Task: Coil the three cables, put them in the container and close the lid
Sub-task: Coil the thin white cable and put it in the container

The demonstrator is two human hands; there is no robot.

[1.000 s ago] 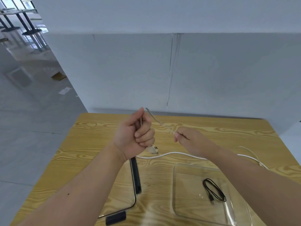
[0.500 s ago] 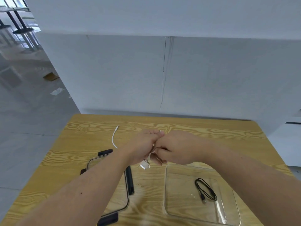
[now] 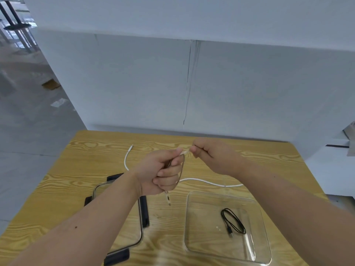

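Observation:
Above the table's middle, my left hand is closed around loops of a thin beige cable, whose plug end dangles below the fist. My right hand pinches the same cable's other end just right of the left thumb. A white cable lies loose on the wooden table, running behind both hands. A coiled black cable rests inside the clear container at the front right. The clear lid with black clips lies flat at the front left, partly hidden by my left forearm.
A white wall runs along the table's far edge. Grey floor drops away on the left, and a white surface stands past the right edge.
My hands came together over the table, then the right hand drew up and to the right with the cable end. The left fist still holds the loops.

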